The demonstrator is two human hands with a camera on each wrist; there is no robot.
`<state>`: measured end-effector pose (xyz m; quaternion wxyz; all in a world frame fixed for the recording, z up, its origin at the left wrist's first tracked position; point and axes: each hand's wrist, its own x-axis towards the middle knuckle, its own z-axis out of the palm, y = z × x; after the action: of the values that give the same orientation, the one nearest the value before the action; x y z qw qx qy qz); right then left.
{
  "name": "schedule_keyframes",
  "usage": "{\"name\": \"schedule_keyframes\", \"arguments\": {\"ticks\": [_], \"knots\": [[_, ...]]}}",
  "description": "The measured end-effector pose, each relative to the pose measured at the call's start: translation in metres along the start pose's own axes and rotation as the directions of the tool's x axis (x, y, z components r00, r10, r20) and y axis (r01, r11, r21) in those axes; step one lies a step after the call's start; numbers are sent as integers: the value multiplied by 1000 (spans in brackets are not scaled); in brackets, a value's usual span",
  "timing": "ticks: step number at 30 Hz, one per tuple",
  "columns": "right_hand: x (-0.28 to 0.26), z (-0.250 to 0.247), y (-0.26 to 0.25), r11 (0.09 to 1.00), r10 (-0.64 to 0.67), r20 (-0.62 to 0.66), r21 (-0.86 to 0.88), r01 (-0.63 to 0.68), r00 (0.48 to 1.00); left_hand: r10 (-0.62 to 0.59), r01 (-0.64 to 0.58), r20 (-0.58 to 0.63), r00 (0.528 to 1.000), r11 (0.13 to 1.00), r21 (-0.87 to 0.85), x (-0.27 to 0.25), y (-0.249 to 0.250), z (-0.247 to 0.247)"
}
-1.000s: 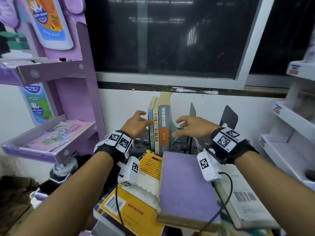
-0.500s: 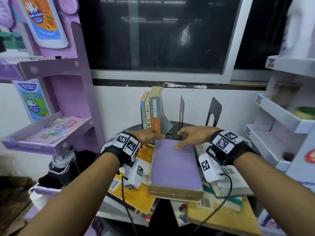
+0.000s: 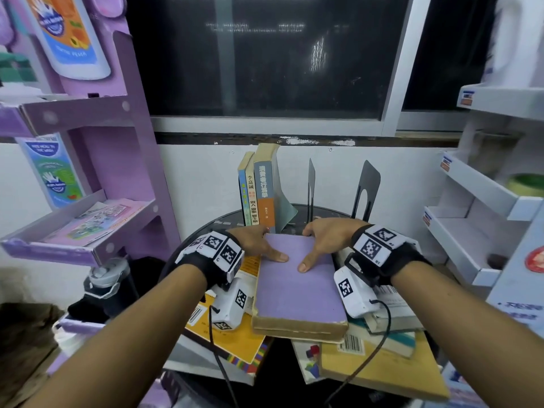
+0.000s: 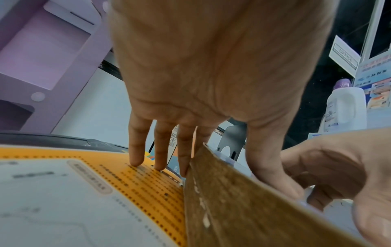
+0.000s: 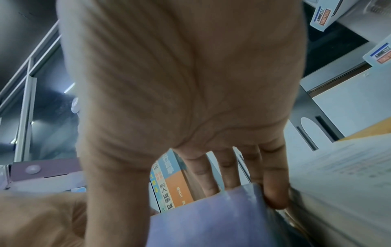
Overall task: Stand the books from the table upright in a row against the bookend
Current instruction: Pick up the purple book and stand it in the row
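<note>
A thick purple book (image 3: pixel 297 287) lies flat on top of the pile on the round table. My left hand (image 3: pixel 256 242) holds its far left corner, thumb on the cover, fingers (image 4: pixel 160 150) down along the side and touching the yellow book (image 4: pixel 148 180) below. My right hand (image 3: pixel 323 240) grips the far right corner, thumb on top, fingers (image 5: pixel 273 192) curled over the edge. Just beyond, three books (image 3: pixel 259 195) stand upright in a row. To their right stand two black bookends (image 3: pixel 311 187), (image 3: pixel 365 189).
More books lie flat under and around the purple one: a yellow book (image 3: pixel 232 337) at left, a white one (image 3: pixel 394 307) and a tan one (image 3: pixel 382 372) at right. A purple display rack (image 3: pixel 97 178) flanks the left, white shelves (image 3: pixel 482 219) the right, and a wall stands behind.
Both hands came back from the upright books and down onto the far end of the purple book, where they now hold it. The view has pulled back.
</note>
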<state>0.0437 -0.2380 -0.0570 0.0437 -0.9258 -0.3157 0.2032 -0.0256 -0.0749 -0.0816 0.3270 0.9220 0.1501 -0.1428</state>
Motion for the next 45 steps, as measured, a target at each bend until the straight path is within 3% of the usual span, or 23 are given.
{"name": "schedule_keyframes", "arguments": {"ticks": [5, 13, 19, 23, 31, 42, 45], "knots": [[1, 0, -1, 998, -30, -21, 52, 31, 999, 28, -28, -31, 999, 999, -24, 3, -5, -5], [3, -4, -2, 991, -57, -102, 118, 69, 993, 60, -80, -76, 995, 953, -292, -4, -6, -8], [-7, -13, -3, 986, -85, -90, 137, 97, 992, 120, -159, -118, 986, 898, -411, -12, -3, -13], [-14, -17, -3, 987, -69, -175, 134, 94, 982, 179, -237, -175, 968, 876, -420, -23, 1, -16], [-41, -32, -7, 961, -69, -295, 238, 143, 953, 324, -450, -401, 857, 850, -275, -46, 18, -28], [-43, -47, -38, 968, -76, -593, 150, 203, 801, 407, -621, -683, 606, 779, -87, -58, 10, -50], [-37, -41, -43, 961, -61, -608, 179, 211, 792, 387, -635, -704, 595, 764, -116, -53, -1, -49]]}}
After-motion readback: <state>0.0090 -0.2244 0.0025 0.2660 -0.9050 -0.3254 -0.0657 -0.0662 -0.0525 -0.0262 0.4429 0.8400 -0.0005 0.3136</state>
